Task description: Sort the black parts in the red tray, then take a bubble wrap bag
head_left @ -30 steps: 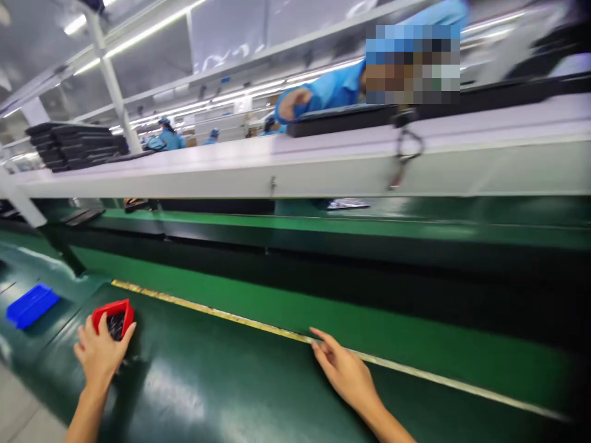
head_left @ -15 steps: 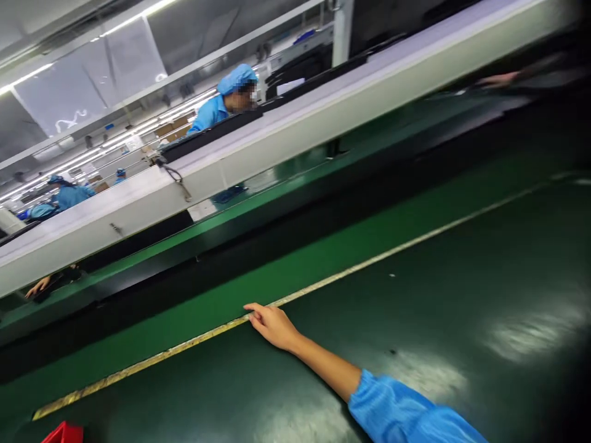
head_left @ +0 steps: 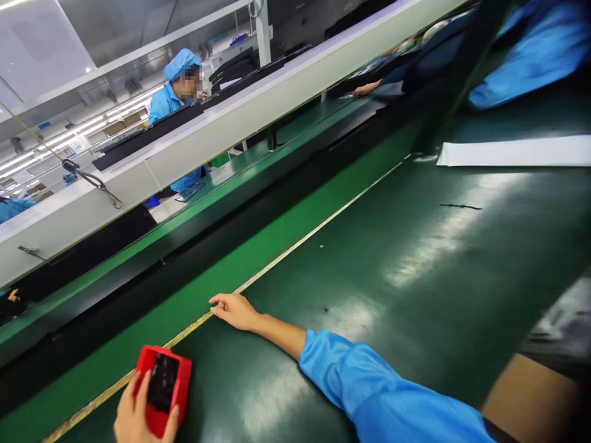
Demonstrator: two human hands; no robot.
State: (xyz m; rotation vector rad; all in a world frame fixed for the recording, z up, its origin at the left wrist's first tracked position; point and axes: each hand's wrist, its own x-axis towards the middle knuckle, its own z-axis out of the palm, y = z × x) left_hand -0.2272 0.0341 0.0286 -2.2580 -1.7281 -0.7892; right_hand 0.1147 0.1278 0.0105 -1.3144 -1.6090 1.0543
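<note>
My left hand (head_left: 133, 412) sits at the bottom left, its fingers wrapped round a small red bin (head_left: 164, 387) that holds dark small parts. The bin rests on the dark green table (head_left: 415, 258) beside the yellow line (head_left: 286, 249). My right hand (head_left: 233, 309), in a blue sleeve, lies on the table by that line with its fingers loosely curled and nothing in it.
A green conveyor belt (head_left: 217, 274) runs beyond the yellow line, under a long white shelf (head_left: 221, 132). A white sheet (head_left: 512, 151) lies far right on the table. A person in blue (head_left: 178, 92) works across the line; another blue sleeve (head_left: 530, 55) shows at top right.
The view has swung right and then dipped. The red bin and my left hand, out of sight half a second ago, are back in view. My right hand stays by the yellow line.
</note>
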